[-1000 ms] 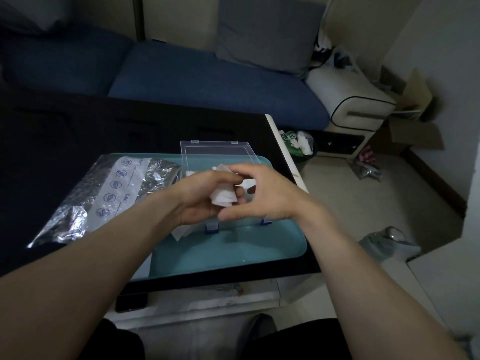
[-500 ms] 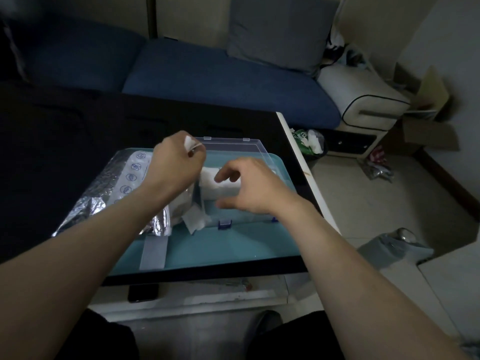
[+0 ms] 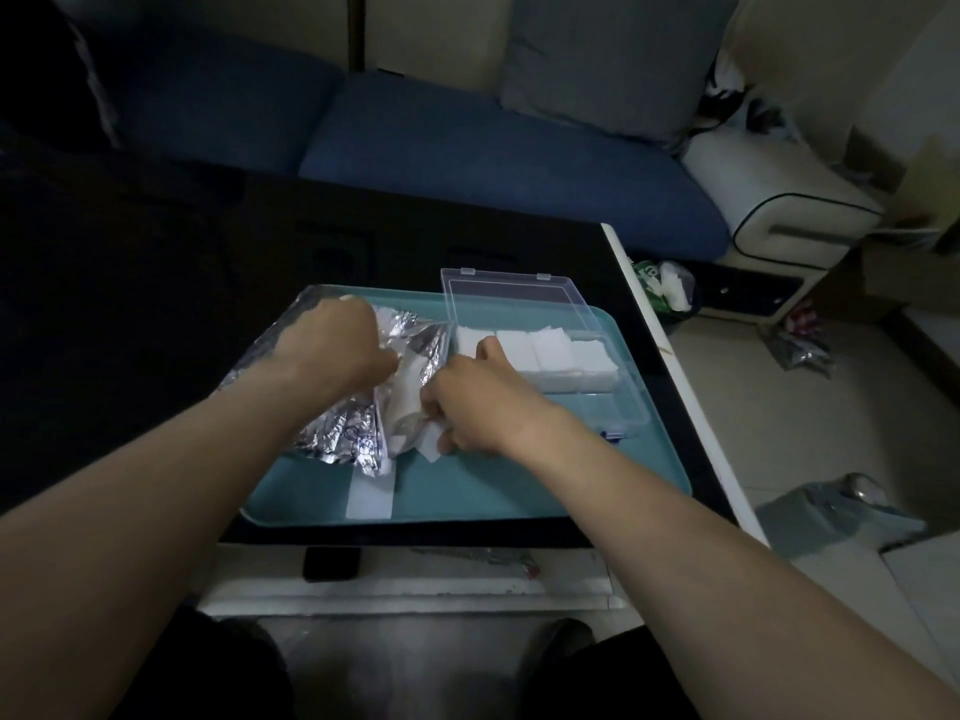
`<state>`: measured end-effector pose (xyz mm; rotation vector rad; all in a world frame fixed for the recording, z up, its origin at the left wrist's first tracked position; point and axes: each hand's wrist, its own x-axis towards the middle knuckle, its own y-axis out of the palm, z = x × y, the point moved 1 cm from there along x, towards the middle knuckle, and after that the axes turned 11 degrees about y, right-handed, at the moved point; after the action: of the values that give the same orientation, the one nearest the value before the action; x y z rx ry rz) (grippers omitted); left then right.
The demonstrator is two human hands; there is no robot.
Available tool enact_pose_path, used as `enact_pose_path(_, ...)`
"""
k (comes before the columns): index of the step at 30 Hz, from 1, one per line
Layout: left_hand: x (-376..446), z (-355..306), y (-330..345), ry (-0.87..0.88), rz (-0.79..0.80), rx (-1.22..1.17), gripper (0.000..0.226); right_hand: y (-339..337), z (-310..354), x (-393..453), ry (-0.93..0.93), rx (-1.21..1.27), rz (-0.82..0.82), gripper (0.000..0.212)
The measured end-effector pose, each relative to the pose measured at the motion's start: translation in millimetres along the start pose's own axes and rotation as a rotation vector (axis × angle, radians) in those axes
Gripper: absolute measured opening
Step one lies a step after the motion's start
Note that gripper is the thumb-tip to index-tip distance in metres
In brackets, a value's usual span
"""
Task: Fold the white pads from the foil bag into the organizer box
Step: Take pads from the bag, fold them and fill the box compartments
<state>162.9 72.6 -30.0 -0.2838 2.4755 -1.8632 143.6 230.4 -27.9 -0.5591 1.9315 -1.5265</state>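
Foil bag (image 3: 343,433): crinkled silver, lying on the left half of the teal tray (image 3: 519,491); mouth faces the organizer box.
Left hand (image 3: 332,350): knuckles up, resting on top of the bag; fingers curled down into the foil at the bag's mouth, gripping it.
Right hand (image 3: 478,402): knuckles up, just beside the bag's mouth; fingers curled, pinching a loose white pad (image 3: 426,444) at its lower edge. Thumb points toward the box.
Forearms: two, both reaching forward from the bottom corners and converging over the tray.
Organizer box (image 3: 618,402): one, clear plastic, on the right half of the tray; lid (image 3: 514,293) hinged open and leaning away.
Folded pads (image 3: 550,350): white, sitting in the far compartments of the box; about four are visible, exact count uncertain.
Clear strip (image 3: 370,493): one, flat on the tray near its front edge.
Tray support: black table (image 3: 156,304).
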Motion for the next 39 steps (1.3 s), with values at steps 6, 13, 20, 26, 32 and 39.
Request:
enact_pose_path(6,4.7,10.9,14.9,0.051,0.112,0.003,0.027,-1.6,1.0,-6.2,0.009,0.107,0.1,0.025)
enact_pose_path(13,5.3,12.8,14.8,0.11,0.175,0.01,0.036,4.0,-14.5,-8.8,0.064,0.324,0.023,0.017)
enact_pose_path(20,-1.6,10.6,7.1,0.088,0.194,-0.198,0.024,13.1,7.0,13.8,0.201,0.342,-0.046,0.041)
enact_pose_path(26,-3.9,9.7,3.1,0.037,0.169,-0.287,0.021,13.6,25.4,23.4,0.292,0.563,-0.088,0.023)
enact_pose_path(32,-2.8,7.5,4.0,0.01,0.176,-0.264,0.026,8.3,23.8,24.5,0.314,0.622,-0.034,0.014)
enact_pose_path(39,-2.7,5.7,2.1,-0.025,0.177,-0.259,0.026,4.3,25.7,20.0,0.329,0.695,0.001,0.018)
